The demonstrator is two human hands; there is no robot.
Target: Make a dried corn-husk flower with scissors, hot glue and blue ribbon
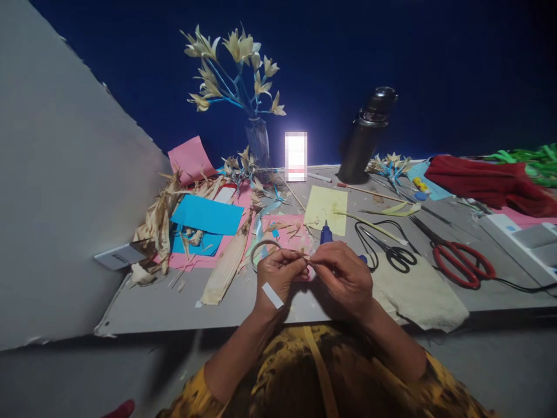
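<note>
My left hand (278,273) and my right hand (343,276) meet over the front of the table, fingertips pinched together. Between them is a small, thin tan piece (306,257), like a strip of dried husk; both hands seem to grip it. A white strip is stuck on my left wrist. Just beyond my right hand, the tip of a blue glue gun (326,233) points up. A ring of tape (261,247) lies behind my left hand, partly hidden. Pink paper (285,225) with husk scraps lies beyond the fingers.
Black scissors (398,255) and red-handled scissors (465,261) lie to the right, near a beige cloth (418,290). Dried husks (228,273) and blue paper (206,216) are at left. A flower vase (258,142) and a dark flask (365,139) stand at the back.
</note>
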